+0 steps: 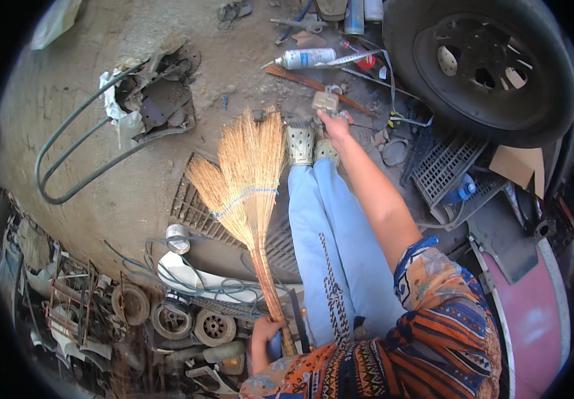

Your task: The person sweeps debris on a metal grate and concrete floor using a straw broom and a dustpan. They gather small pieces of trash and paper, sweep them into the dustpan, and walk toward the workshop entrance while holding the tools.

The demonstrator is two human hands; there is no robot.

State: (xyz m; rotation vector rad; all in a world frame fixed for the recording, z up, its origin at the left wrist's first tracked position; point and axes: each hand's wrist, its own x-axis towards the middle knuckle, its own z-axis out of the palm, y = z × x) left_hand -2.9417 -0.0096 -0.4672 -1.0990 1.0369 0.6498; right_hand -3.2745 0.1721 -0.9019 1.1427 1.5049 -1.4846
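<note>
A straw broom [252, 163] with blue stitching slants up from my left side, its bristles fanned out near my shoes. My left hand [268, 330] is closed around the lower part of its handle. Stretched far forward, my right hand [335, 124] grips a small, dusty, tan boxy piece [325, 101] whose kind I cannot make out. That piece is just above the dirt floor, near a brown wooden strip [300, 80]. A white spray can [307, 58] lies beyond it.
At the far right a big tire on a rim [406, 40] lies beside a plastic grille [450, 166] and a cardboard piece [516, 163]. A scrap-filled container with a bent hose [57, 133] sits at left. Old wheels [215, 327] and car parts crowd the lower left.
</note>
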